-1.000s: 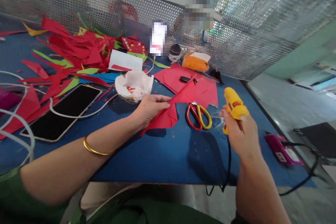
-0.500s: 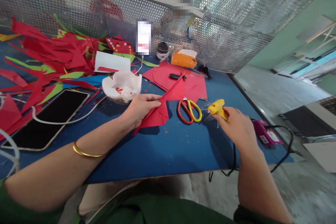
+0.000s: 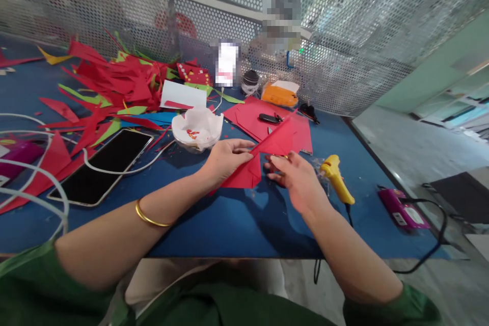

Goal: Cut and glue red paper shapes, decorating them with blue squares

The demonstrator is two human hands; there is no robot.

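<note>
My left hand (image 3: 229, 160) is closed on a folded piece of red paper (image 3: 244, 175), pinching it between thumb and fingers above the blue table. My right hand (image 3: 298, 178) is just right of that paper, fingers apart and loosely curled. Beneath its fingertips lie scissors (image 3: 283, 156), mostly covered by the hand; only a bit of yellow handle shows clearly. A yellow glue gun (image 3: 338, 179) rests on the table to the right of my right hand, its cord running toward the front edge.
Red paper sheets (image 3: 250, 117) lie ahead with a black cutter-like object (image 3: 269, 118) on top. A paper-lined bowl (image 3: 198, 127) and a dark phone (image 3: 103, 168) are to the left, beside heaped paper strips (image 3: 118, 79). Perforated metal (image 3: 344, 71) borders the back; a purple box (image 3: 403, 208) sits right.
My right hand has let go of the glue gun, leaving it on the table, and moved left over the scissors. My left hand still holds the red paper.
</note>
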